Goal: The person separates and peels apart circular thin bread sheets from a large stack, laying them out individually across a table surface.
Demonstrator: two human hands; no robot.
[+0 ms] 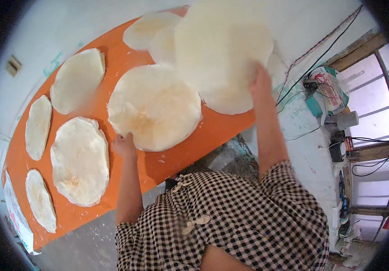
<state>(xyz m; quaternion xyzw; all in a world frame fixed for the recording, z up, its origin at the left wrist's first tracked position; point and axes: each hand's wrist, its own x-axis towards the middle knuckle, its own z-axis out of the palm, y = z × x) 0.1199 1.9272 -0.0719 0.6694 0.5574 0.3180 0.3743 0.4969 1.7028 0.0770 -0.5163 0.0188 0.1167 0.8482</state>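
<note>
On an orange tabletop lie several thin round flatbreads or dough sheets, pale with light brown patches. My left hand pinches the near left edge of a round stack of sheets. My right hand grips the right side of a large pale sheet, raised and blurred by motion over the table's far right. Below that raised sheet, another round sheet shows in part. Left of my left hand rests an oval stack; a further stack lies beyond it.
A pale wall borders the table's far side. At right, cables hang near a windowsill crowded with a plastic tub, a white cup and small items. A printed white bag lies at the table's left end.
</note>
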